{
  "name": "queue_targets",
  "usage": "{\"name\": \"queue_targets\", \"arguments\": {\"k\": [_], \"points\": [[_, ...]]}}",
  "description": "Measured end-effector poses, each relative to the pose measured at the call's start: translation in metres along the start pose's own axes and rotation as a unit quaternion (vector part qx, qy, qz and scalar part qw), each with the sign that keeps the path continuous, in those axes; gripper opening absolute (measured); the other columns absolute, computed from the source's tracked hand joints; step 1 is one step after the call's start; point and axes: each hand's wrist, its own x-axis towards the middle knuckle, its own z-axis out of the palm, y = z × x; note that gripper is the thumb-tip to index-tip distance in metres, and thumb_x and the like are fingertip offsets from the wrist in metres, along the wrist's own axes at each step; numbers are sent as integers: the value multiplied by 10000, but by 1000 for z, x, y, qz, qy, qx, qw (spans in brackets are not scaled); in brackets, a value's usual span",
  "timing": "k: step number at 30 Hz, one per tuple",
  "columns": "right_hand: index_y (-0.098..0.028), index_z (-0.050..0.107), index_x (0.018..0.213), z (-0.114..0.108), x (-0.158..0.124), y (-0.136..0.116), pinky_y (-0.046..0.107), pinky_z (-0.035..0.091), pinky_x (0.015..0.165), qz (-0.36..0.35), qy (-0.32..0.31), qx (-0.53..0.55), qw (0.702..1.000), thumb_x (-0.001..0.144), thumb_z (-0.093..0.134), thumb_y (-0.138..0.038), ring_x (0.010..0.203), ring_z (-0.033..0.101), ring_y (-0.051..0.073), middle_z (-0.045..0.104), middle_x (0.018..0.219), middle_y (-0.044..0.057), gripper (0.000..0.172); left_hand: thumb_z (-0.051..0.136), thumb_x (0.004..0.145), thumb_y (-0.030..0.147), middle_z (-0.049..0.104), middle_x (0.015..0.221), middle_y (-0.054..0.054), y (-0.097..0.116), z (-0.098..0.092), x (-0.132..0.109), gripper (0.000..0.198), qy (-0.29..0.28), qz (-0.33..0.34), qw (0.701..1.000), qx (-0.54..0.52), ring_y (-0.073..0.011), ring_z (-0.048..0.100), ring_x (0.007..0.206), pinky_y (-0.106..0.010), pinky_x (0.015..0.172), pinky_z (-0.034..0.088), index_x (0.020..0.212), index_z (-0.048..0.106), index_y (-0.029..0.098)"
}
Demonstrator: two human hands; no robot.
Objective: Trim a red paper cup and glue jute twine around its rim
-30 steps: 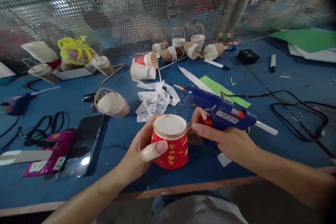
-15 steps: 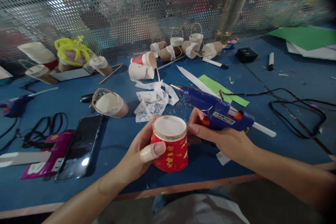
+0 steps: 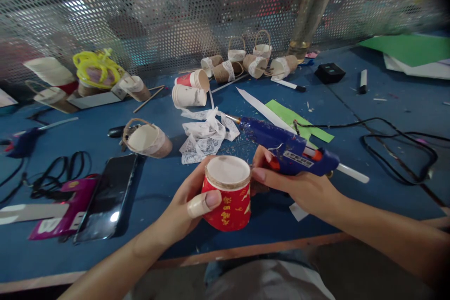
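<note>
Clock centred on the cup [image 3: 234, 208], twelve pointing away from the wearer. Cup upright, near the table's [image 3: 176, 239] front edge, between both hands.

Left hand [image 3: 186, 201] at nine, forearm running in from seven to eight. Thumb laid flat across the cup's front (a pale band wraps it below the nail); fingers curl behind, mostly hidden. Grip snug round the wall.

Right hand [image 3: 298, 185] at three, forearm from four. Thumb and forefinger narrowed to a pinch by the rim, at the twine [image 3: 230, 187]; exact contact hard to make out. Same hand appears to carry the gun [image 3: 281, 140], its handle hidden behind the fingers, barrel slanting up toward twelve, nozzle at the lace's edge as seen from here.

Cup: red paper with yellow characters, white round mouth, slightly flared wall. Twine: brown, fibrous, a thin ring just under the lip. Gun: blue plastic, scuffed; orange trigger, a translucent stick jutting from the rear at two to three.

Lace [image 3: 207, 136] at eleven: white, sheer, crumpled, patterned. Basket [image 3: 151, 140] at ten: twine-wrapped, arched handle, lace band. Phone [image 3: 107, 197] at nine, well past the left hand: black, glossy, flat.
</note>
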Motion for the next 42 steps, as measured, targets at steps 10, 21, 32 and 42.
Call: {"name": "queue_targets", "arguments": {"k": [10, 21, 32, 42], "points": [[-228, 686, 763, 2, 1, 8, 219, 588, 613, -14, 19, 46, 999, 850, 862, -348, 640, 620, 102, 661, 728, -51, 230, 822, 809, 580, 758, 1308, -133, 0, -1, 1, 671, -23, -23, 999, 37, -378, 692, 1209, -426, 1022, 546, 1369, 705, 229], [-234, 691, 801, 1, 1, 14, 255, 643, 751, 21, 28, 59, 998, 839, 867, -357, 765, 687, 135, 692, 779, -32, 218, 833, 815, 550, 813, 1155, -105, 2, 4, 6, 516, 26, 0, 1000, 6, -326, 755, 1097, -357, 926, 599, 1224, 784, 239], [-226, 618, 719, 7, 2, 2, 274, 628, 748, 28, 38, 38, 998, 822, 869, -332, 702, 657, 128, 655, 716, -50, 291, 792, 866, 568, 807, 1215, -100, 4, 4, 5, 561, 99, -13, 995, -11, -325, 735, 1195, -355, 978, 611, 1308, 754, 226], [-227, 644, 730, 8, 1, -1, 314, 644, 801, 19, 48, -2, 999, 817, 869, -349, 755, 695, 159, 690, 734, -33, 270, 777, 878, 571, 813, 1192, -98, 4, 6, 4, 526, 127, -36, 991, -7, -349, 695, 1279, -425, 1080, 571, 1270, 778, 220]]}}
